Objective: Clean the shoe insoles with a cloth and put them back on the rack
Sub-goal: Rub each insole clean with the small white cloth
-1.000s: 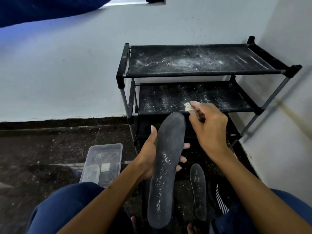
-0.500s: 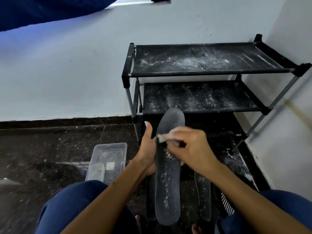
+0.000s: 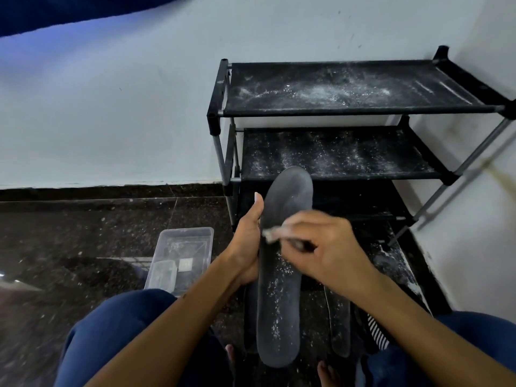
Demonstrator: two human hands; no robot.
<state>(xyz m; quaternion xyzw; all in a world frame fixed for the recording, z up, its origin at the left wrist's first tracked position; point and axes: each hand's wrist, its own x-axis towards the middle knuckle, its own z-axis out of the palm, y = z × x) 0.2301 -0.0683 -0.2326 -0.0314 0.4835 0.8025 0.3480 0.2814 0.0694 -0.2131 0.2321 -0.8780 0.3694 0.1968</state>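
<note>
From the head view we hold a dark insole (image 3: 282,263) upright in front of us, toe end up toward the rack (image 3: 349,113), so that its dusty face is turned to us and easy to reach. Our left hand (image 3: 247,244) grips it from the left edge about midway along, thumb raised along the rim and fingers wrapped behind out of sight; we judge this hold braces the insole against the pressure of wiping. Our right hand (image 3: 326,247) is closed in a pinch on a small pale cloth (image 3: 270,235), which it presses against the insole just beside the left thumb; the hand is blurred, so the exact finger placement is hard to read. The upper part of the insole, above the cloth, looks mostly free of white specks, while the lower part below the hands carries plenty of them, so we take the cleaning to be partway along this piece. A second insole (image 3: 339,322) lies on the dark floor (image 3: 83,247) just right of the one in hand, below our right forearm, speckled too and not yet on the rack. The rack itself stands against the wall, its two visible shelves dusted with white powder and holding no insoles. A clear plastic container (image 3: 181,255) sits on the floor to the left of our left wrist, near our knee.
</note>
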